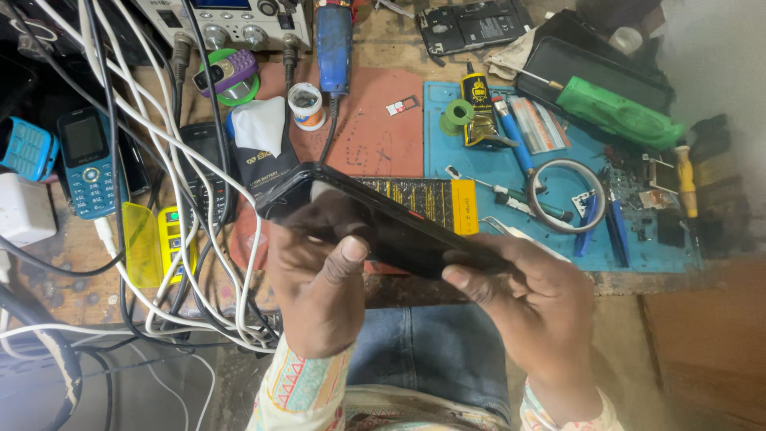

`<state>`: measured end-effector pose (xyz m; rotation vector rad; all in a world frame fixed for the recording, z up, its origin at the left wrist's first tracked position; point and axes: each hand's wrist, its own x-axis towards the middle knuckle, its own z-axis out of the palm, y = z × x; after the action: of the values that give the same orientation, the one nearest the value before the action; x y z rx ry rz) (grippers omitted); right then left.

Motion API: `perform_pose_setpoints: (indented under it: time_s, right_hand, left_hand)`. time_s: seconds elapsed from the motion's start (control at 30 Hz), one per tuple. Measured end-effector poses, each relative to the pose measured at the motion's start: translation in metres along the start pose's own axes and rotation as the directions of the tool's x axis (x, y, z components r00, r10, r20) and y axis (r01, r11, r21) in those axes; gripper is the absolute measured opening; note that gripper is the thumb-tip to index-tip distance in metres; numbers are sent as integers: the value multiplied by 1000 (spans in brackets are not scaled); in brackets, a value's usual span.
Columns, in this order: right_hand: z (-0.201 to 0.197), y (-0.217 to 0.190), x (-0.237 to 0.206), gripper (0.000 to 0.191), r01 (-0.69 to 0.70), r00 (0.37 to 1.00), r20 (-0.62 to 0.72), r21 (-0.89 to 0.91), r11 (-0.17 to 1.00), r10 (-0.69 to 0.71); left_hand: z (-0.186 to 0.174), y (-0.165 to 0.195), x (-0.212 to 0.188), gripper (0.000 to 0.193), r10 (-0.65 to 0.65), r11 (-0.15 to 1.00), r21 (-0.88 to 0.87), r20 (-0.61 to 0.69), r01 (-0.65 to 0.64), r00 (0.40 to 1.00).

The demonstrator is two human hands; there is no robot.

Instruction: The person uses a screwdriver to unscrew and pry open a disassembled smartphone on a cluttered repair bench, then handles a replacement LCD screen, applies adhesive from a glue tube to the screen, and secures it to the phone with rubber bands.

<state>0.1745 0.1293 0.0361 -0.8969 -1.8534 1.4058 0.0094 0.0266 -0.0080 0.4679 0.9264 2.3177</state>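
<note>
1. Black smartphone (383, 219): held flat and slightly tilted above the front edge of the workbench (80, 279), over the person's lap, screen side facing away from the camera's clear view; whether a cover is loosened I cannot tell.
2. Left hand (319, 291): cups the phone's near left end from below, thumb pressed on the long edge, other fingers curled under it.
3. Right hand (535, 307): grips the right end, fingers close together and wrapped along the lower edge, pinching the body.
4. Handling note: judged from this grip, steady support at both ends suits edge work; pressure is best kept on the frame, not the glass, and light enough to avoid flexing.
5. Nearby stock: blue work mat (511, 172) with tweezers (511, 231), a round magnifier (566, 195), a green-handled screwdriver (618, 116); a tangle of white cables (183, 263) at left; a blue keypad phone (88, 164).
</note>
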Motion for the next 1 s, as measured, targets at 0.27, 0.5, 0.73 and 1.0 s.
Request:
perform_pose_setpoints:
  time_s: [0.27,0.5,0.73,1.0]
  right_hand:
    - [-16,3,7,27,226,969,-48,-217,950,-241]
    - [-18,-12,7,26,460,883,46,-284,841,-468]
    - [-29,-19,4,28,425,905,-85,246,871,-418]
    - [-29,-39,4,27,367,925,-94,-37,929,-369]
  left_hand:
    - [26,43,22,70,383,504,657,411,-560,827]
    - [45,62,31,45,47,-99,585,811,-805,583]
    - [23,43,28,40,131,470,553,728,-688,673]
    - [34,34,21,41,54,689,542,625,-482,779]
